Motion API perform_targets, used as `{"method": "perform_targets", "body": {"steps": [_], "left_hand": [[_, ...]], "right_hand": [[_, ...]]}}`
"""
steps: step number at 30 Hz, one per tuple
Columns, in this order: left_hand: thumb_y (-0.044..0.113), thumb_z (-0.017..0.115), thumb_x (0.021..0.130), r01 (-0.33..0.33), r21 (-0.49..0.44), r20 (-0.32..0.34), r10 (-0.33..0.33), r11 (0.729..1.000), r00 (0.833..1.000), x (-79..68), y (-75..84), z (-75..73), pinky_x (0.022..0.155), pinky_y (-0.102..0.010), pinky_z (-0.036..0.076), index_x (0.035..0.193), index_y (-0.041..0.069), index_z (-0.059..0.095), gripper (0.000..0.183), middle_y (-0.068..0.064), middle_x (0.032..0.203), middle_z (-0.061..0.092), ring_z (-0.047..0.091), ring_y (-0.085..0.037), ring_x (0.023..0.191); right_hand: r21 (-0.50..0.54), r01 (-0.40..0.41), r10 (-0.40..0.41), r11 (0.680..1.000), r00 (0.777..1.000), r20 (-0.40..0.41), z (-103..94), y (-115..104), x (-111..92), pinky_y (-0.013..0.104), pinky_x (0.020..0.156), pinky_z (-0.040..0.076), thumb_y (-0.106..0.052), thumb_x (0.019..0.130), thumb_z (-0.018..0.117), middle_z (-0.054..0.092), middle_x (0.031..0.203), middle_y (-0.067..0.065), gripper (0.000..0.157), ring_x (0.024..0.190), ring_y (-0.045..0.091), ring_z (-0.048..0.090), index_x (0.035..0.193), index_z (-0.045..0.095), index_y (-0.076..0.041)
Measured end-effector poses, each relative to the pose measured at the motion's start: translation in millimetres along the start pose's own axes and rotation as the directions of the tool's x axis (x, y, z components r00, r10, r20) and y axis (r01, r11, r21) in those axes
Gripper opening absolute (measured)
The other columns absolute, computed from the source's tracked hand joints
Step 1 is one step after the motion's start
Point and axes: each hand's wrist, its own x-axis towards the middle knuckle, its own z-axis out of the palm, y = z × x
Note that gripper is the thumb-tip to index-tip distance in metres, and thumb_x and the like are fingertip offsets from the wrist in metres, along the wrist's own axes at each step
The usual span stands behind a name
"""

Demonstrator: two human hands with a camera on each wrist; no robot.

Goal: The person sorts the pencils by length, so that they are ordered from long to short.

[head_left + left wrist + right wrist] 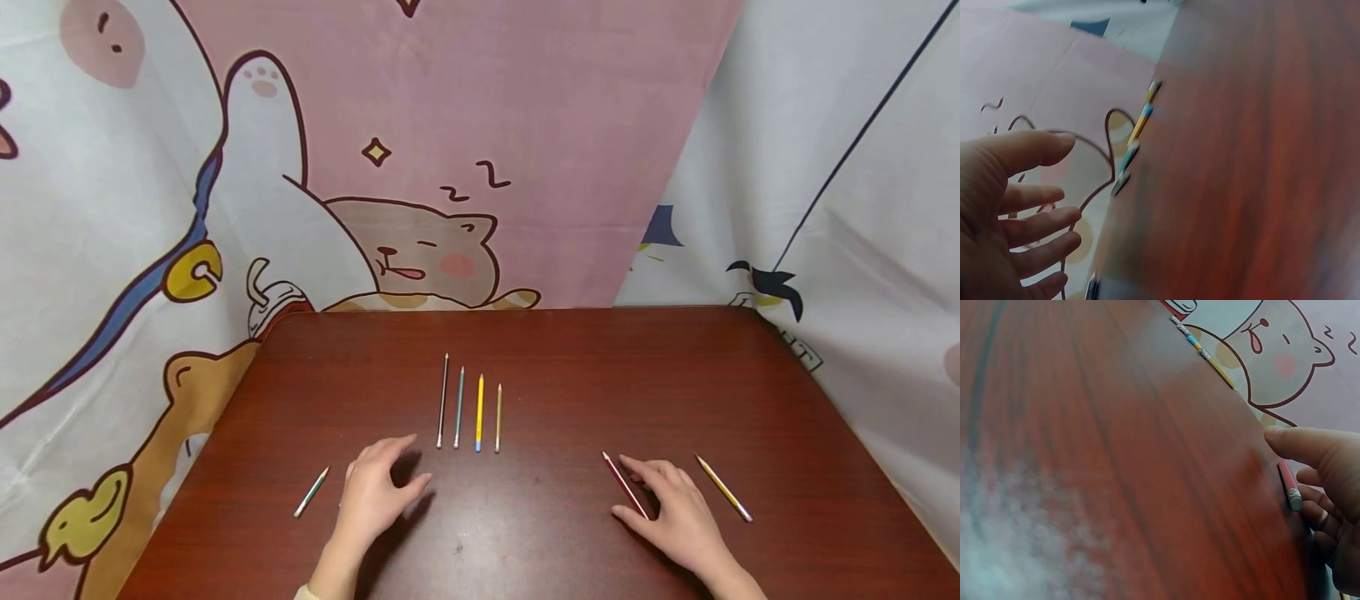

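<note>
My left hand (375, 492) hovers over the table's left half, thumb and fingers spread and nothing between them. Beside it on the left lies a short green pencil (311, 492). To the right, my right hand (675, 508) reaches around a red pencil (624, 483) lying on the table. Thumb and fingers stand on either side of it; in the right wrist view a gap shows between the thumb and the red pencil (1290, 487). A yellow pencil (723, 488) lies just right of that hand.
Near the middle, side by side with tips pointing away, lie a dark pencil (443, 400), a teal pencil (460, 408), a bright yellow pencil (480, 414) and a gold pencil (498, 419). The brown table (525, 542) ends at a printed cloth (570, 150).
</note>
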Motion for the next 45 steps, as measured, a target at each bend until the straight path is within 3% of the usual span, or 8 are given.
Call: {"method": "perform_targets", "body": {"steps": [11, 22, 30, 36, 45], "left_hand": [[0.029, 0.087, 0.071, 0.037, 0.027, 0.018, -0.037, 0.999, 0.999, 1.3, -26.9, -15.2, 0.080, -0.058, 0.042, 0.123, 0.007, 0.068, 0.059, -0.011, 0.119, 0.066, 0.058, -0.039, 0.111], [0.033, 0.089, 0.068, 0.055, 0.056, 0.057, -0.059, 0.997, 0.997, -0.3, -44.9, -20.2, 0.086, -0.061, 0.043, 0.121, -0.001, 0.067, 0.067, -0.017, 0.119, 0.064, 0.056, -0.042, 0.112], [0.022, 0.092, 0.063, 0.048, 0.087, 0.042, -0.052, 0.995, 0.998, -1.6, -52.1, -22.7, 0.089, -0.053, 0.044, 0.112, -0.008, 0.069, 0.062, -0.017, 0.109, 0.063, 0.057, -0.040, 0.103], [0.017, 0.093, 0.061, 0.038, 0.087, 0.022, -0.041, 0.995, 0.999, -2.2, -55.0, -22.3, 0.086, -0.051, 0.045, 0.108, -0.005, 0.072, 0.057, -0.016, 0.106, 0.063, 0.057, -0.038, 0.099], [0.014, 0.092, 0.062, 0.067, 0.065, 0.045, -0.070, 0.996, 0.997, -1.9, -54.9, -23.8, 0.085, -0.050, 0.045, 0.107, 0.002, 0.074, 0.050, -0.012, 0.103, 0.063, 0.057, -0.036, 0.098]], "right_hand": [[-0.021, -0.028, 0.028, 0.999, 1.000, 0.006, 3.9, -0.1, -3.3, 0.043, 0.074, 0.039, -0.029, 0.058, 0.093, 0.059, 0.105, 0.003, 0.074, 0.092, 0.025, 0.054, 0.125, 0.066, -0.014], [-0.052, -0.019, 0.020, 0.998, 1.000, 0.020, 1.7, 0.9, -5.2, 0.049, 0.077, 0.035, -0.033, 0.059, 0.093, 0.058, 0.116, 0.005, 0.076, 0.103, 0.034, 0.051, 0.127, 0.065, -0.014], [-0.094, -0.003, 0.006, 0.996, 1.000, 0.029, 1.6, 4.3, -6.0, 0.052, 0.078, 0.036, -0.037, 0.059, 0.092, 0.058, 0.121, 0.005, 0.074, 0.107, 0.033, 0.050, 0.125, 0.067, -0.013], [-0.095, 0.024, -0.023, 0.995, 1.000, 0.015, 2.6, 6.0, -6.4, 0.052, 0.079, 0.037, -0.035, 0.060, 0.092, 0.058, 0.117, 0.005, 0.070, 0.104, 0.033, 0.051, 0.122, 0.069, -0.012], [-0.089, 0.040, -0.041, 0.995, 0.999, -0.002, 1.9, 7.9, -4.0, 0.047, 0.073, 0.040, -0.027, 0.061, 0.092, 0.057, 0.104, 0.002, 0.058, 0.092, 0.028, 0.052, 0.115, 0.074, -0.012]]}}
